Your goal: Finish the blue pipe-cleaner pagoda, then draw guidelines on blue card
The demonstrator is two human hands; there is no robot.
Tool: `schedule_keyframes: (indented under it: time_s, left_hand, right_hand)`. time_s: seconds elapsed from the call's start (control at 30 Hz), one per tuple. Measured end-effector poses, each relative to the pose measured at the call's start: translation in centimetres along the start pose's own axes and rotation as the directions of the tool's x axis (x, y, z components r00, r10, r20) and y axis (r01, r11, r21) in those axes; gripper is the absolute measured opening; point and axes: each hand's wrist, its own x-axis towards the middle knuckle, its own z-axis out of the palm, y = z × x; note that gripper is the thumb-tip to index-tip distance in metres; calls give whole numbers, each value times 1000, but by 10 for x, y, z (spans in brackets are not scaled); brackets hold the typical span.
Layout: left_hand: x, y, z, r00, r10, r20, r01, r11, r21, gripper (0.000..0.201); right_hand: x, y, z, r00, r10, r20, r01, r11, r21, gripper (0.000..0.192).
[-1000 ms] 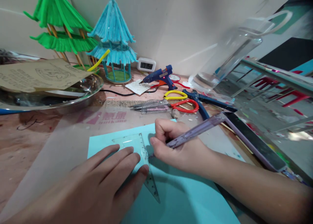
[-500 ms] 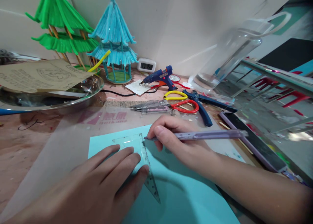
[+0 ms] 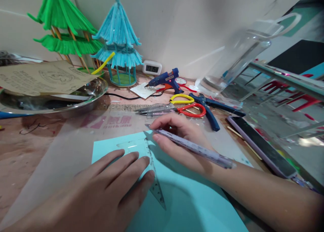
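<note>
A light blue paper sheet [image 3: 187,205] lies on the table in front of me. My left hand [image 3: 101,188] lies flat on a clear triangular ruler [image 3: 152,171] and presses it onto the sheet. My right hand [image 3: 182,141] holds a purple speckled pen [image 3: 192,147] near the ruler's top corner, its tip pointing up and left past the sheet's far edge. The pen's back end lies over my right wrist.
Scissors with red and yellow handles [image 3: 187,109], blue pliers [image 3: 210,110] and a blue glue gun [image 3: 165,78] lie behind the sheet. A phone [image 3: 260,144] rests at the right. A metal bowl [image 3: 58,100] under cardboard, green [image 3: 63,33] and blue [image 3: 117,39] model pavilions stand at the back.
My right hand moved up along the ruler's edge to its top corner, and the pen swung round so its tip now points away. My left hand stayed put.
</note>
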Motion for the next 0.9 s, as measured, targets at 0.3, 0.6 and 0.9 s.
schedule_keyframes:
  time_s: [0.3, 0.6, 0.9]
  left_hand:
    - [1, -3, -2, 999, 30, 34, -31, 999, 21, 30]
    - [4, 0, -4, 1000, -1, 26, 2, 1000, -4, 34]
    - [-5, 4, -2, 997, -57, 54, 59, 997, -41, 41]
  right_hand:
    - [-3, -2, -4, 995, -23, 95, 23, 1000, 2, 17]
    - [-4, -5, 0, 987, -57, 147, 67, 996, -62, 25]
    - [-3, -4, -1, 989, -54, 140, 64, 995, -72, 24]
